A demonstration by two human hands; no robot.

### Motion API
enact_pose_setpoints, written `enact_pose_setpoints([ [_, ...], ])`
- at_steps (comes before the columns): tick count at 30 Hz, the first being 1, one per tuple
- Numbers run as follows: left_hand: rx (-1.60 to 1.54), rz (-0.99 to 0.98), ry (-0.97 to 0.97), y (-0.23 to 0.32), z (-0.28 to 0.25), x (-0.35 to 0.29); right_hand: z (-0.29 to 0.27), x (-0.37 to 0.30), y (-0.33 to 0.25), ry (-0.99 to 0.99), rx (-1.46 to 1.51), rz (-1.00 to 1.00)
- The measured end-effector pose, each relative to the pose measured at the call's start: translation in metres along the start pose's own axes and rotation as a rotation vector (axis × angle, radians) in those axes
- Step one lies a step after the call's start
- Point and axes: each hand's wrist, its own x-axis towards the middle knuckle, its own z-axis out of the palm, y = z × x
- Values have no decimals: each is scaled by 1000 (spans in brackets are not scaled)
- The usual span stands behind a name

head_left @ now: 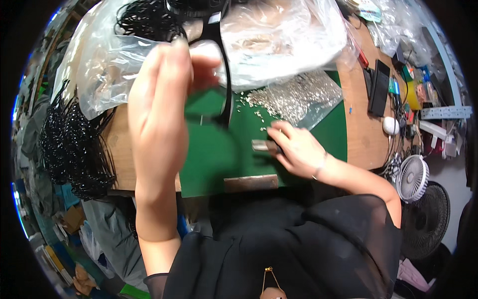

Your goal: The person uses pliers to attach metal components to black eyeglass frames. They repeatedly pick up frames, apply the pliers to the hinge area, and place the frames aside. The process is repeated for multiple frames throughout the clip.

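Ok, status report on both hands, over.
Left hand raised, pinching black strap. Right hand on green mat, holding small metal piece. Clear plastic bag crowds behind.

We've got a big crinkly clear plastic bag (279, 35) sprawled across the far side of the worktop (356, 124), with a smaller clear bag (303, 97) of tiny silvery bits lying open on the green mat (209, 154) just in front of it. Over on the right there's a dark flat phone-like slab (379, 87), screen off. At the top edge sits a small pale label or card (368, 10), too blurry to tell more.
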Motion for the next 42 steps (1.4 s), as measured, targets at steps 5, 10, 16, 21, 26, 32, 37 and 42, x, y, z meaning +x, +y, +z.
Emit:
enact_pose_setpoints([
  [5, -334, -344, -85, 12, -14, -80, 21, -3, -6, 41, -317, 6],
  [10, -163, -421, -4, -31, -19, -120, 3, -17, -1, 69, -23, 60],
  [16, -78, -386, 44, -51, 12, -135, 22, 26, 19, 76, 77, 100],
  [21, -188, -304, 2, -52, -4, -140, 26, 21, 21, 120, 28, 47],
  [26, -192, -276, -33, -57, 6, -137, 29, 27, 17, 103, -57, 16],
  [32, -35, -190, -66, -62, 14, -138, -22, 3, -15, 129, 478, 244],
  [37, 202, -76, -71, -69, 40, -141, -14, -20, -46, 83, 1108, 267],
  [42, 286, -61, 16, -69, 45, -146, -5, -21, -50, 121, 1153, 254],
])
